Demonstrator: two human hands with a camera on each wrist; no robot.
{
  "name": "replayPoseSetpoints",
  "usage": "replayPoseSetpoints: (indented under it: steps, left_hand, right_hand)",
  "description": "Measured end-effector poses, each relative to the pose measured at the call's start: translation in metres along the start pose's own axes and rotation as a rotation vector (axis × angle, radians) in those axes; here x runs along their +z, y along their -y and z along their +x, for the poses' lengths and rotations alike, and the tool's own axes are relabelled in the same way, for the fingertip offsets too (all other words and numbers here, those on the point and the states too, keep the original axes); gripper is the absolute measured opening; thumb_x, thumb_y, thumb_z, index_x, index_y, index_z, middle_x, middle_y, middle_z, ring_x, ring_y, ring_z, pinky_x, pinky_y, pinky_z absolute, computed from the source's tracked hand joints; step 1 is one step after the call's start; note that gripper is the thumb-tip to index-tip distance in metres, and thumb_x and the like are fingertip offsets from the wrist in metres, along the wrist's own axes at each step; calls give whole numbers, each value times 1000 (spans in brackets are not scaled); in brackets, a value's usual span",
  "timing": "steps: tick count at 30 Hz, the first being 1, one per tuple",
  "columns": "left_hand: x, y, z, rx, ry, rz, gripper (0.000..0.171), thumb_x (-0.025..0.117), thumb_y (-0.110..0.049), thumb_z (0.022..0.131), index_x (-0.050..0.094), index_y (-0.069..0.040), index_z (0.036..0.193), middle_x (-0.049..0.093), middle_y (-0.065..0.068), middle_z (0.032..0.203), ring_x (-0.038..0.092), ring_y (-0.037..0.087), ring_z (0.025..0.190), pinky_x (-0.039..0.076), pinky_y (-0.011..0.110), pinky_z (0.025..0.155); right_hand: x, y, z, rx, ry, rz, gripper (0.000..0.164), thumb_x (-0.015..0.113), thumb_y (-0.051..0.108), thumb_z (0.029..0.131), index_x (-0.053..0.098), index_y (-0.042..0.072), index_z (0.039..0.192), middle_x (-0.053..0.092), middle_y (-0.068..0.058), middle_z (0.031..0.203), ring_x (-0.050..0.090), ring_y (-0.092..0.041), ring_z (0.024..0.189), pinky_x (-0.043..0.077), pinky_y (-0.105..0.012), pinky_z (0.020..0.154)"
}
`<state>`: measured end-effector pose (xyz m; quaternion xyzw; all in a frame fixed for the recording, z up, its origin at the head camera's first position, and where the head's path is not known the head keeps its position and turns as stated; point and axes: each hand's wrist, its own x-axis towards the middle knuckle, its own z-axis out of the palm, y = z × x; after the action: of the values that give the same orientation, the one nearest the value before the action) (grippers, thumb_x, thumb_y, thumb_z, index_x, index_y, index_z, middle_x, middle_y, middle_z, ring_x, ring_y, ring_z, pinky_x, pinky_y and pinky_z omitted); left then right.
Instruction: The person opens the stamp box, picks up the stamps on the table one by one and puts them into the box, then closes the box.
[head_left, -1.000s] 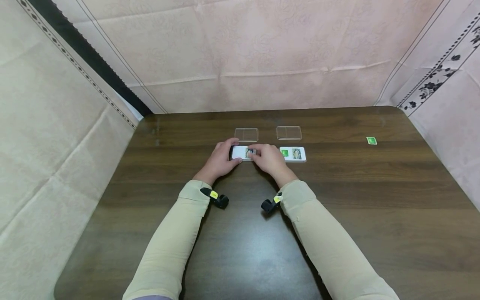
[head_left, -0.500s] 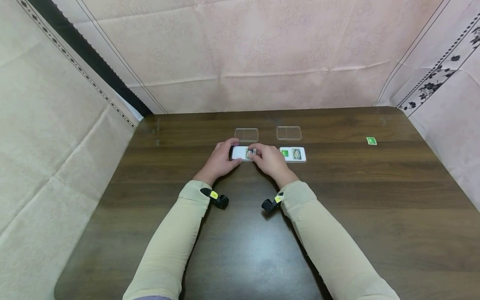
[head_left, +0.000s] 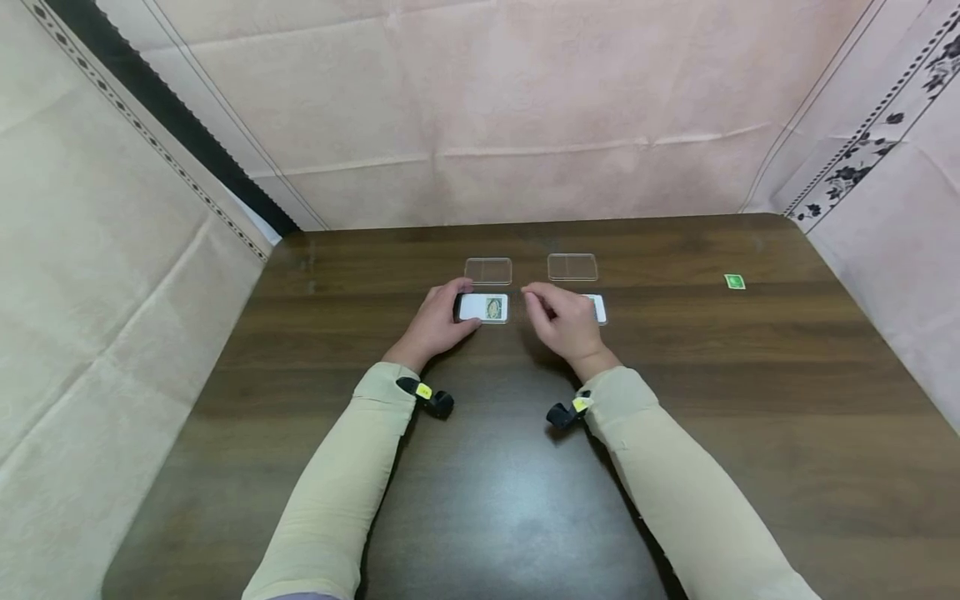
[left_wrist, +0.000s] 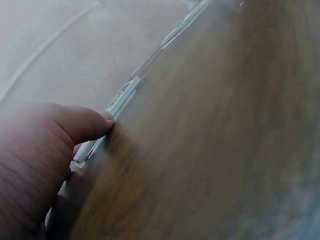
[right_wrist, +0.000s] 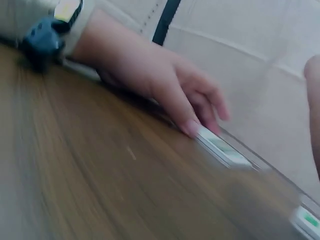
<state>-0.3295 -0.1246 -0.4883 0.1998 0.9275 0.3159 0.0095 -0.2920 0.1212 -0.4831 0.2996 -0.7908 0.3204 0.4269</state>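
My left hand (head_left: 435, 323) grips the left end of a flat white rectangular case (head_left: 472, 307), thumb on its near edge and fingers on the far side. A small patterned square picture (head_left: 494, 308) sits on the case's right half. In the left wrist view the thumb presses the edge of the same case (left_wrist: 126, 98). My right hand (head_left: 566, 325) hovers to the right with curled fingers, thumb and forefinger tips close together; whether anything thin is between them cannot be seen. It covers most of a second white case (head_left: 601, 309), whose green square (right_wrist: 311, 218) shows in the right wrist view.
Two clear rectangular lids (head_left: 488, 271), (head_left: 572, 267) lie behind the cases. A small green square (head_left: 735, 282) with a pale border lies far to the right on the wooden table (head_left: 480, 467). Pale cloth (head_left: 480, 117) hangs behind the table.
My right hand has left the picture on the left case and moved right, now hiding most of the second case. My left hand keeps its grip. The head view has shifted slightly.
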Motion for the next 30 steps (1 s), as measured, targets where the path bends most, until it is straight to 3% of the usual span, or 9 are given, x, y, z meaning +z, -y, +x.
replayPoseSetpoints:
  steps: [3, 9, 12, 16, 19, 22, 24, 27, 30]
  left_hand:
    - [0, 2, 0, -1, 4, 8, 68, 75, -27, 92, 41, -9, 149, 52, 10, 146, 39, 30, 136, 34, 45, 113]
    - [-1, 2, 0, -17, 13, 3, 68, 74, -28, 93, 41, -10, 149, 51, 9, 148, 39, 29, 137, 34, 46, 114]
    - [-1, 2, 0, -20, 15, 3, 67, 74, -28, 93, 41, -11, 149, 50, 8, 147, 39, 28, 136, 35, 45, 113]
    - [-1, 2, -1, -15, 10, 3, 67, 74, -29, 93, 41, -11, 149, 52, 8, 146, 39, 28, 134, 35, 45, 112]
    - [-1, 2, -2, -12, 11, 7, 67, 74, -29, 93, 41, -11, 149, 52, 8, 146, 39, 28, 134, 35, 44, 112]
    - [0, 3, -1, -14, 12, 10, 67, 73, -29, 94, 41, -11, 149, 52, 8, 146, 39, 27, 134, 36, 44, 112]
    - [0, 2, -1, -18, 12, 11, 67, 73, -30, 94, 41, -11, 150, 52, 8, 146, 39, 27, 134, 36, 44, 112]
    - [0, 1, -1, -19, 12, 8, 67, 73, -29, 94, 41, -11, 149, 52, 8, 146, 39, 27, 134, 36, 44, 112]
    - [1, 1, -1, -19, 13, 4, 68, 73, -30, 94, 40, -12, 150, 51, 8, 146, 39, 27, 134, 36, 44, 112]
  right_hand:
    - [-19, -16, -6, -10, -70, -59, 16, 63, 13, 93, 74, 2, 94, 70, -9, 72, 60, -19, 53, 52, -39, 50]
    - [-65, -58, -24, 114, -113, -154, 16, 64, 13, 91, 74, 2, 90, 68, -10, 69, 58, -23, 52, 47, -41, 51]
    - [-89, -80, -33, 228, -128, -182, 14, 64, 10, 91, 75, 2, 90, 66, -10, 66, 55, -18, 53, 43, -31, 55]
    - [-119, -106, -42, 406, -118, -216, 13, 65, 9, 93, 76, 2, 92, 65, -11, 68, 47, -1, 62, 34, -17, 63]
    - [-138, -120, -48, 507, -72, -290, 16, 64, 13, 94, 75, 2, 94, 64, -12, 75, 43, 2, 68, 33, -20, 66]
    - [-154, -131, -52, 598, -25, -354, 20, 61, 16, 95, 74, 1, 97, 63, -14, 85, 51, -14, 77, 38, -33, 72]
    - [-165, -136, -54, 705, 35, -375, 25, 59, 20, 97, 72, 0, 105, 63, -18, 100, 55, -29, 94, 40, -44, 82]
    - [-180, -144, -57, 870, 123, -409, 36, 56, 25, 98, 65, -3, 119, 55, -26, 120, 44, -46, 118, 34, -56, 97]
    - [-189, -149, -59, 1006, 205, -447, 50, 53, 34, 99, 57, -5, 130, 46, -32, 134, 33, -52, 127, 26, -59, 104]
